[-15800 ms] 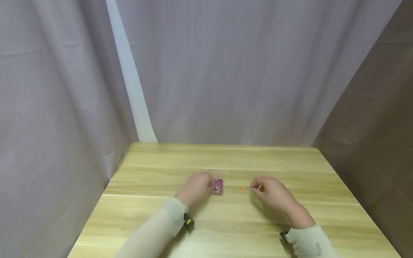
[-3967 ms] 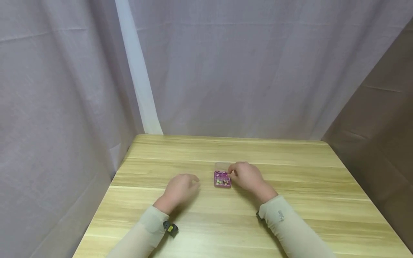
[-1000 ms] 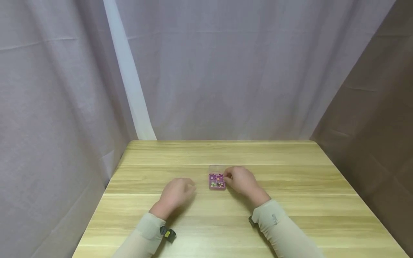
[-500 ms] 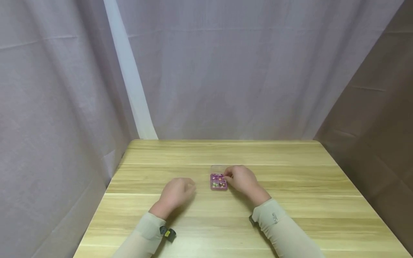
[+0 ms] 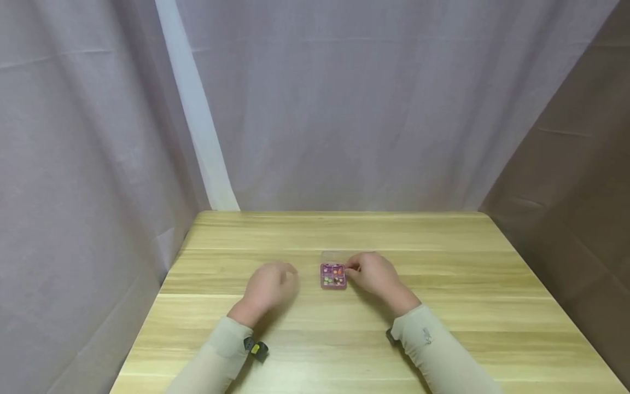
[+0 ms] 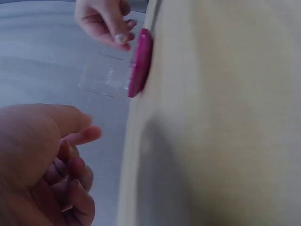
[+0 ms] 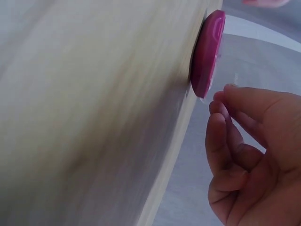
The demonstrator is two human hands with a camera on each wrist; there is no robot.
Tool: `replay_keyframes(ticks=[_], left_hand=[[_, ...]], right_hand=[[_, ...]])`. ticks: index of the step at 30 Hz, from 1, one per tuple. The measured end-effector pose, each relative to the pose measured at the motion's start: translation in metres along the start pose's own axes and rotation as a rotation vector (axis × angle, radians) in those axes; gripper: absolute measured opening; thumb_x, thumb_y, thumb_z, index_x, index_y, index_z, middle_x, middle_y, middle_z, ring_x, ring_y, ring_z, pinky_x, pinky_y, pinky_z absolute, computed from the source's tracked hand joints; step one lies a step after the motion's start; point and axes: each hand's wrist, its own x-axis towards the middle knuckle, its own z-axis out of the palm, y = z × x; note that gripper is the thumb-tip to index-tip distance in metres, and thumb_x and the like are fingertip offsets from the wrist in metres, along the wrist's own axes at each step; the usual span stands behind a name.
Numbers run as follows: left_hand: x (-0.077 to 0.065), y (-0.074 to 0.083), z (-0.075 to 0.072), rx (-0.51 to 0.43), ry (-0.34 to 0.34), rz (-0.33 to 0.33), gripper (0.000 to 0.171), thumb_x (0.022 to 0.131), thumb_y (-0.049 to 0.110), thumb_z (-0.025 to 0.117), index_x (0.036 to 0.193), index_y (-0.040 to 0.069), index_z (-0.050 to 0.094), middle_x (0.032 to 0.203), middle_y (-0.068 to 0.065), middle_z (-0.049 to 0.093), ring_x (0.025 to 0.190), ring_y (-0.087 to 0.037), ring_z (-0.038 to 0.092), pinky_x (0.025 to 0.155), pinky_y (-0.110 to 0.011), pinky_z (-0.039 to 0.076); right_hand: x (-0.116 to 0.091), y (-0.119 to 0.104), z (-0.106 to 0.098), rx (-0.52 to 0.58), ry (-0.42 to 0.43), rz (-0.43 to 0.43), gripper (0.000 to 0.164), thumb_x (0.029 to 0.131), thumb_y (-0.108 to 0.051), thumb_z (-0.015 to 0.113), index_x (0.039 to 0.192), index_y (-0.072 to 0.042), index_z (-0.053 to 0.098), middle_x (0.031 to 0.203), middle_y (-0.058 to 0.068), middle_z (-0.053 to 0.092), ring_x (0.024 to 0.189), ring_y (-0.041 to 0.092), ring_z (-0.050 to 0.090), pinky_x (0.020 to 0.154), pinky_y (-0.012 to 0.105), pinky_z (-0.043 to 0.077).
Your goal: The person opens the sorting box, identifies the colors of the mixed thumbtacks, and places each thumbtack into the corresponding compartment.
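A small purple pill box [image 5: 333,287] lies on the table with its clear lid [image 5: 333,255] flipped back. Orange pills [image 5: 337,271] sit in its far right compartment, with green pills [image 5: 327,280] in the near left one. Dark and pale pills fill part of the near right section. Beside the box's right edge is my right hand [image 5: 376,275], thumb and forefinger tips close together; no pill shows between them in the right wrist view. My left hand [image 5: 269,287] hovers left of the box, fingers loosely curled and holding nothing.
The wooden table [image 5: 443,328] has pale striped boards. Grey curtains [image 5: 344,137] hang behind it and along both sides. A black wrist camera [image 5: 257,349] is strapped at the left sleeve.
Orange pills that earlier lay on the table are now in the box's far right compartment. My left hand has left the box; my right hand has just drawn slightly right.
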Motion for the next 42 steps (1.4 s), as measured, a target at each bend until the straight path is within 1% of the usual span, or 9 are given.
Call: replay_keyframes(ticks=[4, 7, 11, 18, 24, 28, 31, 38, 42], left_hand=[[0.016, 0.01, -0.008, 0.034, 0.061, 0.051, 0.023, 0.109, 0.031, 0.069, 0.117, 0.014, 0.083, 0.105, -0.001, 0.08, 0.086, -0.018, 0.071, 0.09, -0.045, 0.061], [0.03, 0.02, -0.01, 0.053, 0.075, 0.086, 0.024, 0.11, 0.033, 0.07, 0.118, 0.015, 0.083, 0.106, 0.0, 0.079, 0.088, -0.016, 0.07, 0.083, -0.04, 0.061], [0.048, 0.035, -0.006, 0.06, 0.066, 0.101, 0.03, 0.111, 0.039, 0.067, 0.125, 0.016, 0.082, 0.098, 0.005, 0.07, 0.081, -0.009, 0.064, 0.072, -0.032, 0.057], [0.071, 0.047, 0.005, 0.1, 0.083, 0.109, 0.029, 0.109, 0.03, 0.072, 0.132, 0.014, 0.079, 0.112, -0.001, 0.068, 0.08, -0.009, 0.062, 0.071, -0.028, 0.058], [0.072, 0.045, 0.013, 0.085, 0.026, 0.075, 0.022, 0.109, 0.026, 0.072, 0.124, 0.014, 0.082, 0.108, -0.001, 0.071, 0.087, -0.014, 0.066, 0.079, -0.033, 0.06], [0.07, 0.045, 0.016, 0.036, 0.025, 0.077, 0.018, 0.109, 0.024, 0.071, 0.118, 0.013, 0.083, 0.114, -0.003, 0.078, 0.101, -0.021, 0.073, 0.093, -0.04, 0.062], [0.07, 0.046, 0.018, -0.004, 0.027, 0.077, 0.018, 0.109, 0.023, 0.071, 0.118, 0.011, 0.082, 0.117, -0.005, 0.08, 0.107, -0.024, 0.075, 0.099, -0.042, 0.061], [0.07, 0.048, 0.021, -0.055, 0.032, 0.081, 0.016, 0.108, 0.02, 0.072, 0.114, 0.01, 0.083, 0.111, -0.005, 0.081, 0.097, -0.019, 0.074, 0.09, -0.037, 0.062], [0.069, 0.049, 0.024, -0.07, 0.033, 0.077, 0.015, 0.108, 0.019, 0.073, 0.114, 0.009, 0.083, 0.11, -0.005, 0.081, 0.098, -0.019, 0.074, 0.089, -0.037, 0.062]], right_hand=[[-0.005, 0.0, -0.006, 0.033, -0.033, 0.011, 0.005, 0.099, -0.022, 0.082, 0.095, -0.019, 0.083, 0.092, -0.007, 0.078, 0.084, 0.014, 0.07, 0.087, 0.047, 0.061], [-0.009, -0.005, -0.011, 0.078, -0.105, 0.009, 0.009, 0.098, -0.017, 0.081, 0.089, -0.018, 0.08, 0.083, -0.008, 0.073, 0.076, 0.013, 0.065, 0.081, 0.044, 0.06], [-0.013, -0.012, -0.014, 0.083, -0.182, 0.019, 0.016, 0.099, -0.018, 0.079, 0.083, -0.018, 0.075, 0.076, -0.009, 0.068, 0.069, 0.013, 0.06, 0.073, 0.039, 0.057], [-0.009, -0.016, -0.011, 0.013, -0.236, 0.063, 0.032, 0.106, -0.024, 0.071, 0.075, -0.019, 0.067, 0.07, -0.005, 0.063, 0.064, 0.015, 0.057, 0.066, 0.037, 0.053], [-0.01, -0.019, -0.008, 0.035, -0.253, 0.05, 0.038, 0.109, -0.022, 0.066, 0.071, -0.017, 0.06, 0.067, -0.003, 0.058, 0.062, 0.016, 0.054, 0.063, 0.035, 0.05], [-0.011, -0.02, -0.007, 0.023, -0.24, 0.035, 0.039, 0.11, -0.023, 0.066, 0.071, -0.017, 0.058, 0.068, -0.004, 0.058, 0.063, 0.015, 0.055, 0.065, 0.036, 0.052], [-0.012, -0.021, -0.008, 0.019, -0.24, 0.036, 0.038, 0.11, -0.022, 0.066, 0.073, -0.018, 0.059, 0.069, -0.004, 0.058, 0.064, 0.015, 0.055, 0.067, 0.036, 0.053], [-0.012, -0.018, -0.007, 0.023, -0.231, 0.057, 0.026, 0.107, -0.02, 0.07, 0.082, -0.017, 0.068, 0.076, -0.005, 0.065, 0.071, 0.014, 0.06, 0.076, 0.041, 0.058], [-0.013, -0.015, -0.007, 0.03, -0.229, 0.066, 0.021, 0.106, -0.019, 0.071, 0.085, -0.017, 0.07, 0.079, -0.005, 0.067, 0.073, 0.014, 0.061, 0.079, 0.043, 0.06]])
